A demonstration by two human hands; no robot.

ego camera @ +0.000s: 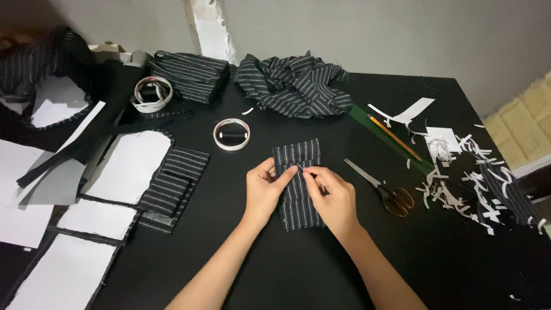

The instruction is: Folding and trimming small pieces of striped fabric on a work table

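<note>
Hand-stitching a folded black pinstriped fabric piece (pixel 297 186) lying mid black worktop (pixel 321 270): left hand (pixel 265 189) pinching its edge, right hand (pixel 333 195) gripping a thin needle (pixel 301 167); likely needing a steady pull through next

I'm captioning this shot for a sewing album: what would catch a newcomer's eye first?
Two bare hands meet at the table's centre over a folded striped fabric piece: the left hand pinches its edge, the right hand pinches something thin, perhaps a needle. Scissors lie just right; white paper scraps litter the far right.
</note>
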